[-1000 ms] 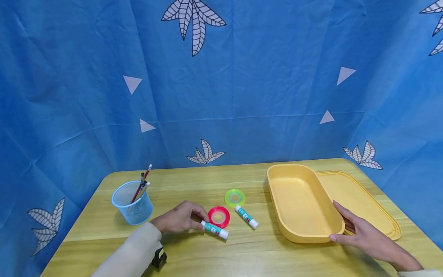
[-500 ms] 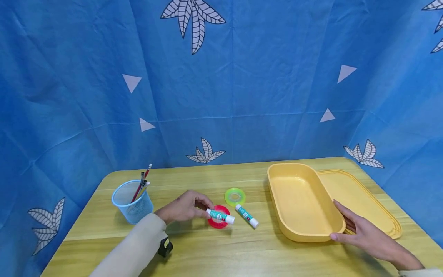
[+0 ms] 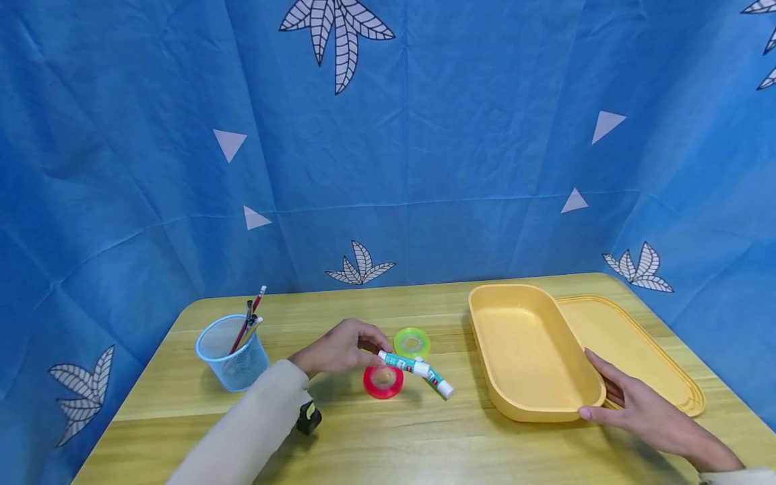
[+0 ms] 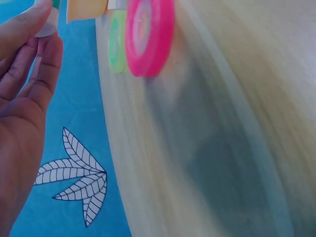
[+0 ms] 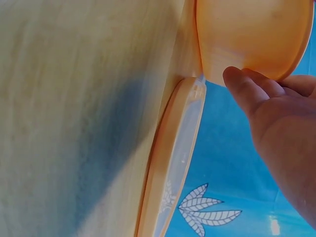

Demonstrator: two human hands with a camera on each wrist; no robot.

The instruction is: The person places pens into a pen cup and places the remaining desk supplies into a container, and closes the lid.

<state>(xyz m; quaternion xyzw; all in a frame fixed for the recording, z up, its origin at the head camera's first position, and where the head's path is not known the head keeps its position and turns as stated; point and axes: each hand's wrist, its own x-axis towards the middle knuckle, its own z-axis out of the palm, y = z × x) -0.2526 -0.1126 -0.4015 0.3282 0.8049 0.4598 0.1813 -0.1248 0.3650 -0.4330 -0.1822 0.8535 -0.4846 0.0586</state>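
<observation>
My left hand (image 3: 345,348) pinches the end of a teal glue stick (image 3: 400,363) with a white cap, raised above the table. In the left wrist view only the stick's end shows, between thumb and fingers. A second glue stick (image 3: 441,385) lies on the table, partly covered by the held one. A red roll of tape (image 3: 383,391) sits below the left hand, and a yellow-green roll of tape (image 3: 411,334) is just beyond. At the right, my right hand (image 3: 642,412) grips the near right corner of a yellow plastic box (image 3: 524,364), thumb and fingers on its outer walls.
The box's flat yellow lid (image 3: 615,337) lies to its right. A blue mesh pen cup (image 3: 235,367) with several pencils and pens stands at the left of the wooden table (image 3: 424,448). A blue curtain (image 3: 455,135) hangs behind.
My left hand has lifted the glue stick from beside the red tape and carried it right and away, over toward the second glue stick. The right hand stays at the box.
</observation>
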